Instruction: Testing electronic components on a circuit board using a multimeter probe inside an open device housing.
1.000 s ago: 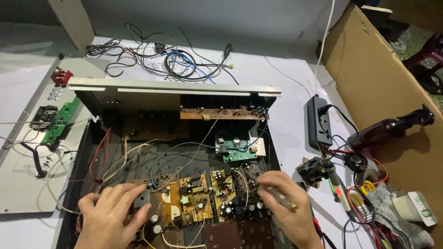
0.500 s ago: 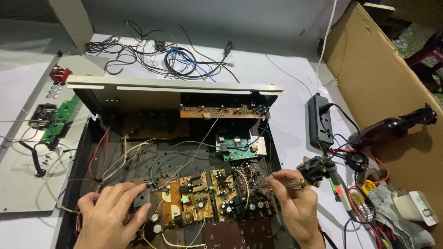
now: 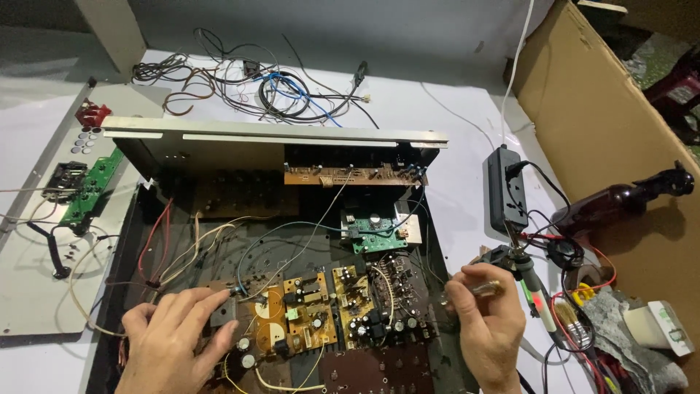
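Note:
An opened black amplifier chassis [image 3: 182, 219] lies in front of me with loose wires inside. My left hand [image 3: 171, 343] rests at its lower left, fingers on a small grey block [image 3: 222, 312] at the edge of the brown circuit board [image 3: 313, 321]. My right hand [image 3: 490, 328] is at the chassis's right edge, shut on a small amber-handled tool [image 3: 487, 289], close to a soldering iron [image 3: 536, 288]. A small green board [image 3: 375, 235] sits further back in the chassis.
A black power strip [image 3: 505, 188] and a brown spray bottle [image 3: 609, 206] lie to the right, by a cardboard sheet [image 3: 605, 109]. Tangled wires [image 3: 277, 84] lie behind the chassis. On the left is a grey panel [image 3: 33, 292] with a green board [image 3: 91, 188].
My right hand has moved right, from over the circuit board to the chassis's right edge near the soldering iron. My left hand has stayed in place.

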